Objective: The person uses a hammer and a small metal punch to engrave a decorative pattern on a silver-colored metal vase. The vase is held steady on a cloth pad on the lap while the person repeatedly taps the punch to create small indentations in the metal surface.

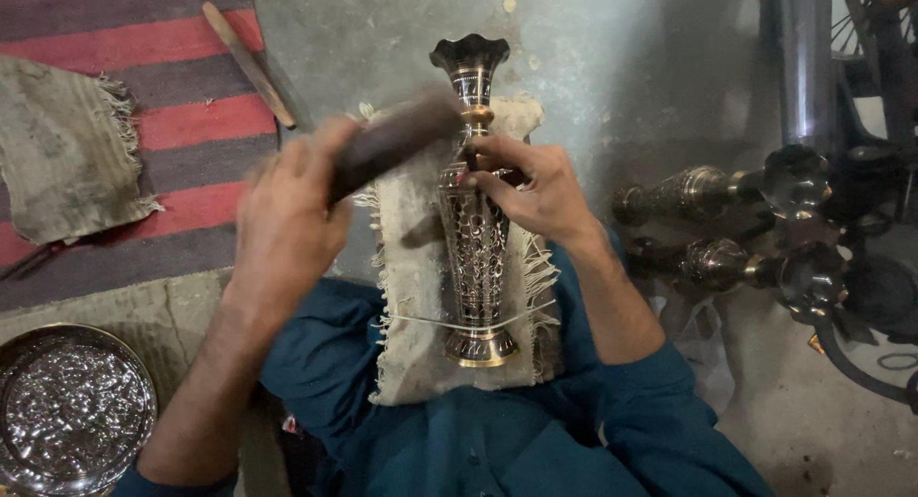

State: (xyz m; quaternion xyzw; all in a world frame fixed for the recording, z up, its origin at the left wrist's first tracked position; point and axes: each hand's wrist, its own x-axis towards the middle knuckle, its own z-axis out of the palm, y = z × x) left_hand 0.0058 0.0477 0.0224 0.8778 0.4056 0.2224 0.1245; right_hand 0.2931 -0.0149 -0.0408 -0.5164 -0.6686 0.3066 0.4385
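An engraved dark metal vase (475, 248) with a fluted mouth lies lengthwise on a frayed beige cloth (411, 306) over my lap, tied down by a thin string near its foot. My right hand (535, 186) pinches a small tool against the vase's neck. Raised to the left of the vase, my left hand (287, 220) grips a dark wooden mallet (397, 139), blurred with motion, its head above the vase's neck.
Two similar vases (688, 193) (712, 265) lie on the concrete floor at right, beside a metal pipe (805, 57). A round metal bowl (72, 406) sits bottom left. A striped rug (191, 124), a grey rag (62, 148) and a wooden stick (247, 62) lie upper left.
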